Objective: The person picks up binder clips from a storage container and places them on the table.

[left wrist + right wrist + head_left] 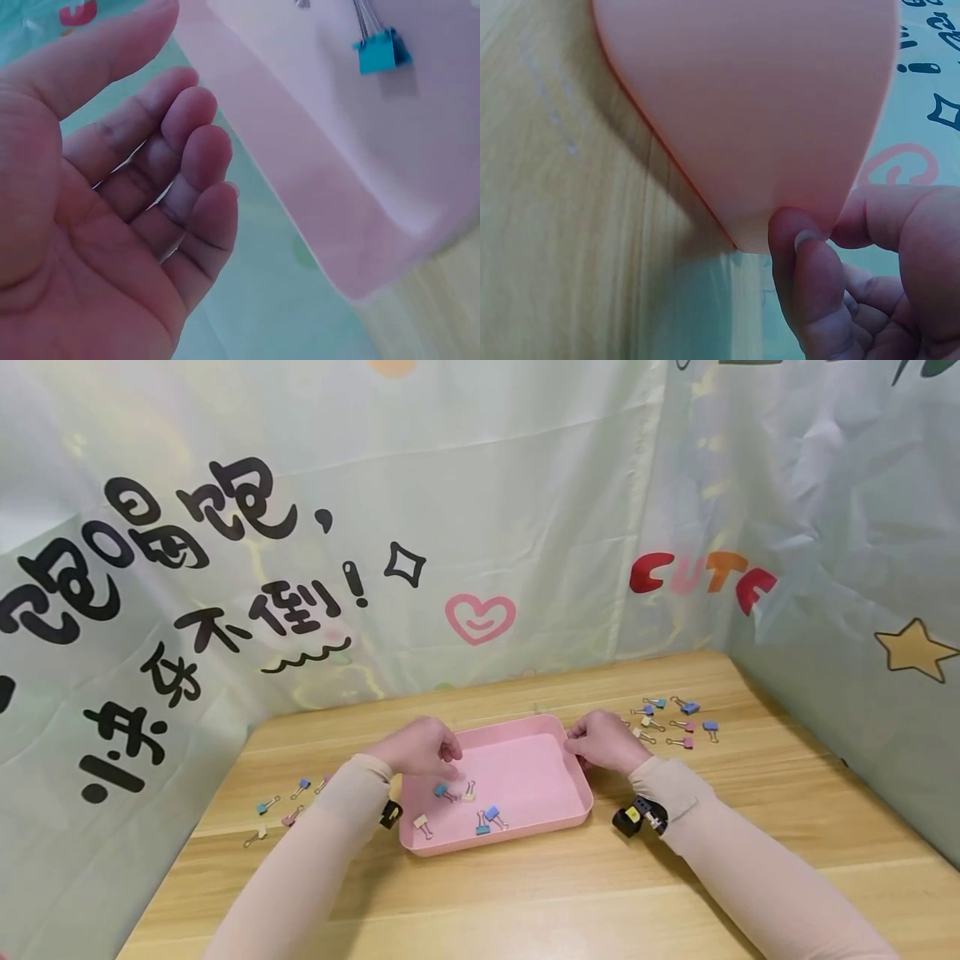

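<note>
A shallow pink tray sits on the wooden table, with several binder clips in its left and front part. Among them are a teal binder clip, a cream one and a blue one. My left hand hovers over the tray's left end, fingers loosely bent and nothing held in the left wrist view. At the opposite end, my right hand pinches the tray's rim between thumb and index finger, as the right wrist view shows.
To the right of the tray lie several binder clips, including a blue one and a pink one. More are scattered at the left, such as a teal clip, partly behind the left sleeve. Printed curtains hang behind the table.
</note>
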`<action>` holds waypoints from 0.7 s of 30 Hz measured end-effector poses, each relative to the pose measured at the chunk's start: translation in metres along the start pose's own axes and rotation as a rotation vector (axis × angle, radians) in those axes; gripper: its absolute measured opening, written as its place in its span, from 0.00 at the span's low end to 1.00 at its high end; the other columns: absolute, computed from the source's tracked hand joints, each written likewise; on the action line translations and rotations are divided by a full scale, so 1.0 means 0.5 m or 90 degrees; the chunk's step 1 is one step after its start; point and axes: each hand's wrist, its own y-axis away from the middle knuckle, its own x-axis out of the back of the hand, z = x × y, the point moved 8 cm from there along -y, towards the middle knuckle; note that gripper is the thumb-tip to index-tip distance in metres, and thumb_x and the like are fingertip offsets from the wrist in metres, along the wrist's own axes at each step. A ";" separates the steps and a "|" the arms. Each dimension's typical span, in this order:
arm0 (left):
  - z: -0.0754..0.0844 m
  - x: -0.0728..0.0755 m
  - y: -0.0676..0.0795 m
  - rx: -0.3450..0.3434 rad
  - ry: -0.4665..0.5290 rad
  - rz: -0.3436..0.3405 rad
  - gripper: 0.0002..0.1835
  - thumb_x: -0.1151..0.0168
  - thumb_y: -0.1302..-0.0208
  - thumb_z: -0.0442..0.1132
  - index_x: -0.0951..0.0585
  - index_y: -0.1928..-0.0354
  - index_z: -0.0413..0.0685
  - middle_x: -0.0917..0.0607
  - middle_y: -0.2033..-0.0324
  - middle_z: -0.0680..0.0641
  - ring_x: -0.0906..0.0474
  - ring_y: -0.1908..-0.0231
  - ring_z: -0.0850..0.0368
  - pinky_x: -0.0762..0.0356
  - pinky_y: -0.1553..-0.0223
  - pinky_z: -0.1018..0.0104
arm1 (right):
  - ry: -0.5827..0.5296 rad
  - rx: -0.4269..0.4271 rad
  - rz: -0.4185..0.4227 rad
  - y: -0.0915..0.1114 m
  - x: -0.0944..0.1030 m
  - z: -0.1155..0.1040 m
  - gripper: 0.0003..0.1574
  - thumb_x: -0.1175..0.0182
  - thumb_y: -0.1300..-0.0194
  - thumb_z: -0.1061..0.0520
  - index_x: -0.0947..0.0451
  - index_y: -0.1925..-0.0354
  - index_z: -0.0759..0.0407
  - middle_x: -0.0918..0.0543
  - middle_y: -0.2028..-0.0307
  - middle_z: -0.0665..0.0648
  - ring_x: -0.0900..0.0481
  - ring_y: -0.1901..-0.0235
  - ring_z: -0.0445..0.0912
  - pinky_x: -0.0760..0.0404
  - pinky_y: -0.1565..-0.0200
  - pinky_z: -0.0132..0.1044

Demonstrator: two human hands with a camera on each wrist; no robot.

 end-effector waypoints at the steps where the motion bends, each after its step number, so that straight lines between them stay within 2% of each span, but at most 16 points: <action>1: 0.002 -0.005 -0.003 0.002 -0.001 -0.010 0.11 0.26 0.48 0.40 0.14 0.63 0.43 0.19 0.74 0.56 0.26 0.72 0.62 0.24 0.66 0.68 | 0.000 -0.001 0.000 0.000 0.000 0.000 0.08 0.41 0.39 0.59 0.16 0.68 0.61 0.18 0.79 0.53 0.22 0.81 0.43 0.22 0.77 0.34; 5: 0.004 -0.031 -0.011 0.023 -0.007 -0.061 0.06 0.26 0.48 0.41 0.15 0.72 0.50 0.18 0.78 0.57 0.27 0.76 0.63 0.25 0.71 0.69 | 0.004 0.004 0.003 -0.001 0.000 -0.003 0.08 0.41 0.40 0.59 0.16 0.69 0.61 0.18 0.79 0.52 0.22 0.81 0.43 0.22 0.77 0.34; 8: 0.000 -0.048 -0.013 0.051 -0.024 -0.094 0.08 0.24 0.51 0.43 0.17 0.77 0.54 0.18 0.82 0.58 0.27 0.78 0.65 0.26 0.72 0.70 | 0.011 0.008 0.006 -0.001 0.001 -0.006 0.08 0.40 0.40 0.59 0.16 0.70 0.60 0.18 0.80 0.52 0.22 0.81 0.43 0.22 0.77 0.34; 12: 0.003 -0.065 -0.018 0.062 -0.061 -0.119 0.10 0.22 0.54 0.47 0.17 0.80 0.56 0.20 0.85 0.60 0.28 0.79 0.66 0.28 0.73 0.72 | 0.016 0.009 0.010 -0.001 0.003 -0.007 0.08 0.40 0.40 0.58 0.16 0.71 0.60 0.18 0.81 0.52 0.22 0.82 0.43 0.23 0.77 0.34; 18: 0.016 -0.087 -0.028 0.086 -0.152 -0.151 0.14 0.23 0.56 0.54 0.18 0.84 0.60 0.24 0.87 0.61 0.33 0.83 0.66 0.33 0.79 0.71 | 0.016 0.013 0.013 0.002 0.004 -0.006 0.08 0.40 0.40 0.59 0.16 0.72 0.60 0.19 0.82 0.52 0.23 0.82 0.43 0.23 0.77 0.34; 21: 0.021 -0.094 -0.037 0.098 -0.154 -0.149 0.14 0.24 0.55 0.55 0.19 0.84 0.61 0.25 0.87 0.61 0.33 0.83 0.66 0.34 0.80 0.71 | 0.020 0.015 0.016 0.003 0.005 -0.007 0.08 0.41 0.40 0.59 0.16 0.72 0.60 0.20 0.83 0.51 0.23 0.83 0.43 0.24 0.77 0.34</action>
